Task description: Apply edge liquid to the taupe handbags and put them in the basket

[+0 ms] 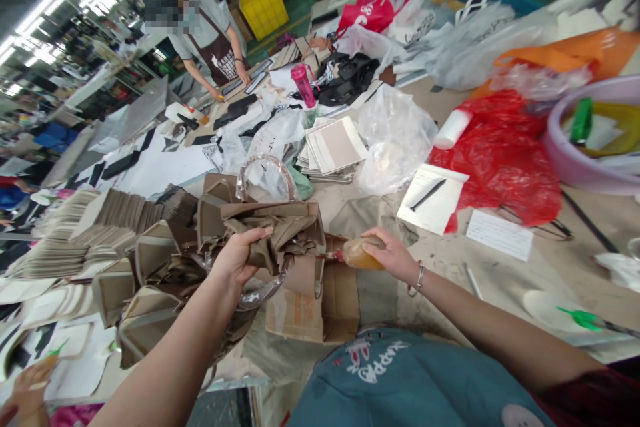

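My left hand (239,255) is closed on a brown fabric bag piece (280,227), thumb on top of its crumpled lining. In my right hand (393,255) is a squeeze bottle (361,253) of amber liquid, lying sideways. Its red-tipped nozzle points left at the bag's edge; whether it touches cannot be made out. Below the bag sits a cardboard box (295,313). More brown bag pieces (150,253) with stiff pale-edged openings crowd to the left of my left hand. A clear-wrapped ring-shaped handle (267,177) rises behind the held bag.
Stacks of beige panels (120,217) stand at the left. Beyond lie square boards (335,145), clear plastic bags (395,133) and a pink bottle (303,85). A notepad with a pen (427,195), red plastic (500,153) and a lilac basin (575,170) are at the right. A co-worker (215,47) stands across the table.
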Demonstrator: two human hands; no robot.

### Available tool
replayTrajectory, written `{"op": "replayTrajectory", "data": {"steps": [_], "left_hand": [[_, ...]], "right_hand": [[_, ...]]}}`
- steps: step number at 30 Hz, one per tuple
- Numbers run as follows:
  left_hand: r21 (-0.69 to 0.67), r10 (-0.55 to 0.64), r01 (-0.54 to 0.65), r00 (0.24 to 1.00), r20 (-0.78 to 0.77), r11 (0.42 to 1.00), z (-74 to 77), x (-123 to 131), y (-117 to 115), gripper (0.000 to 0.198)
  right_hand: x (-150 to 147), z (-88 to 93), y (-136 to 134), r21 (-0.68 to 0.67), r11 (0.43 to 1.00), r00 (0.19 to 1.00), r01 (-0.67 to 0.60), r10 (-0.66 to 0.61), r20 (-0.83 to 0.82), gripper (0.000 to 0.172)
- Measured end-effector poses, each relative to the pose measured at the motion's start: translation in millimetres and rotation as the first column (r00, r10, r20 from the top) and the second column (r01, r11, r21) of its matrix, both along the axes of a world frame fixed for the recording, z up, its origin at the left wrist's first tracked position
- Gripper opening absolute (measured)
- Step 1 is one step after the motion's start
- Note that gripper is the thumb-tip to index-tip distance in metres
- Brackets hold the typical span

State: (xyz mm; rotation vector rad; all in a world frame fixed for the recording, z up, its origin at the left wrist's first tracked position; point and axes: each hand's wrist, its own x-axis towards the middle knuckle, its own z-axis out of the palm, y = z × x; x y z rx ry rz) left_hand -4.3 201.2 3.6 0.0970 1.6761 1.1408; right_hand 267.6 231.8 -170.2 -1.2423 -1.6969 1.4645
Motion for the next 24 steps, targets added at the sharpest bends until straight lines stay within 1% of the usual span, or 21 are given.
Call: {"op": "replayTrajectory", "data": {"steps": [2, 3, 5, 6, 7, 8, 10, 11, 12, 13, 14, 15, 16, 17, 18, 19, 20, 21, 22, 23, 24], "left_hand": [[0.016, -0.023, 0.023, 1.000, -0.003, 1.000, 1.4, 0.4, -4.0, 0.013], [0.021, -0.036, 0.036, 0.999, -0.003, 0.999, 3.3, 0.0, -6.8, 0.011], [0.030, -0.074, 0.074, 0.997, 0.003, 0.997, 10.4, -2.0, -14.3, 0.008], [0.037, -0.097, 0.097, 0.995, -0.004, 0.995, 15.7, -3.5, -19.3, 0.008], [0.050, -0.124, 0.125, 0.992, -0.023, 0.991, 22.1, -5.4, -24.9, 0.011], [0.063, -0.158, 0.161, 0.986, -0.049, 0.985, 29.8, -7.5, -31.1, 0.016], [0.080, -0.246, 0.258, 0.960, -0.132, 0.963, 48.6, -13.3, -44.3, 0.026], [0.081, -0.299, 0.319, 0.933, -0.199, 0.944, 59.6, -17.0, -50.8, 0.030], [0.061, -0.368, 0.400, 0.886, -0.283, 0.915, 71.2, -21.3, -56.8, 0.033], [0.018, -0.442, 0.486, 0.809, -0.388, 0.874, 83.0, -25.8, -62.0, 0.034], [-0.060, -0.514, 0.567, 0.690, -0.509, 0.821, 94.6, -30.2, -66.4, 0.032], [-0.176, -0.582, 0.626, 0.534, -0.613, 0.759, 105.2, -33.8, -70.1, 0.028], [-0.319, -0.640, 0.646, 0.348, -0.686, 0.693, 114.3, -36.1, -73.1, 0.025], [-0.479, -0.690, 0.617, 0.150, -0.708, 0.625, 121.1, -36.6, -75.8, 0.023], [-0.627, -0.728, 0.541, -0.040, -0.685, 0.560, 125.2, -35.3, -78.2, 0.022], [-0.741, -0.747, 0.445, -0.209, -0.632, 0.503, 126.3, -32.2, -80.6, 0.023], [-0.821, -0.749, 0.353, -0.352, -0.561, 0.449, 124.2, -27.5, -82.9, 0.023], [-0.870, -0.737, 0.282, -0.462, -0.493, 0.405, 119.3, -21.8, -85.3, 0.024], [-0.895, -0.713, 0.246, -0.542, -0.445, 0.372, 112.0, -15.4, -87.6, 0.024], [-0.908, -0.685, 0.238, -0.597, -0.418, 0.346, 103.0, -8.7, -89.8, 0.025], [-0.913, -0.659, 0.249, -0.633, -0.406, 0.323, 93.3, -2.0, -91.9, 0.027]], "right_hand": [[9.2, -0.6, -6.9, -0.178, 0.984, 0.997, -0.001, -0.012, -0.076, 0.031], [15.3, -1.6, -11.1, -0.294, 0.956, 0.988, -0.009, -0.037, -0.152, 0.035], [30.5, -5.7, -20.3, -0.525, 0.849, 0.923, -0.064, -0.150, -0.355, 0.047], [39.6, -9.1, -25.1, -0.589, 0.801, 0.874, -0.105, -0.208, -0.440, 0.052], [49.6, -13.4, -29.8, -0.627, 0.769, 0.831, -0.122, -0.266, -0.489, 0.054], [60.2, -18.3, -34.7, -0.655, 0.747, 0.805, -0.110, -0.319, -0.500, 0.055], [82.4, -29.4, -45.2, -0.719, 0.695, 0.805, -0.026, -0.412, -0.427, 0.056], [93.3, -34.7, -51.1, -0.747, 0.664, 0.810, 0.025, -0.452, -0.374, 0.058], [103.7, -39.6, -57.4, -0.770, 0.635, 0.815, 0.059, -0.476, -0.330, 0.061], [113.2, -43.8, -63.9, -0.784, 0.615, 0.823, 0.084, -0.486, -0.293, 0.063], [121.6, -47.3, -70.5, -0.787, 0.610, 0.836, 0.098, -0.480, -0.267, 0.062], [129.1, -50.3, -76.7, -0.775, 0.623, 0.851, 0.106, -0.460, -0.254, 0.059], [135.5, -53.0, -82.2, -0.751, 0.652, 0.870, 0.104, -0.426, -0.250, 0.055], [141.0, -55.7, -86.8, -0.717, 0.690, 0.893, 0.097, -0.379, -0.244, 0.052], [145.8, -58.5, -90.3, -0.679, 0.728, 0.918, 0.099, -0.330, -0.219, 0.050], [150.1, -61.4, -92.7, -0.638, 0.760, 0.943, 0.122, -0.289, -0.164, 0.049], [154.0, -64.4, -94.3, -0.591, 0.790, 0.963, 0.162, -0.258, -0.081, 0.049], [157.4, -67.2, -95.2, -0.535, 0.819, 0.972, 0.206, -0.234, 0.017, 0.049], [160.4, -69.6, -95.7, -0.469, 0.848, 0.969, 0.247, -0.220, 0.113, 0.048], [163.0, -71.3, -96.1, -0.394, 0.876, 0.957, 0.277, -0.214, 0.197, 0.047], [165.3, -72.1, -96.6, -0.311, 0.903, 0.940, 0.296, -0.216, 0.266, 0.045]]}}
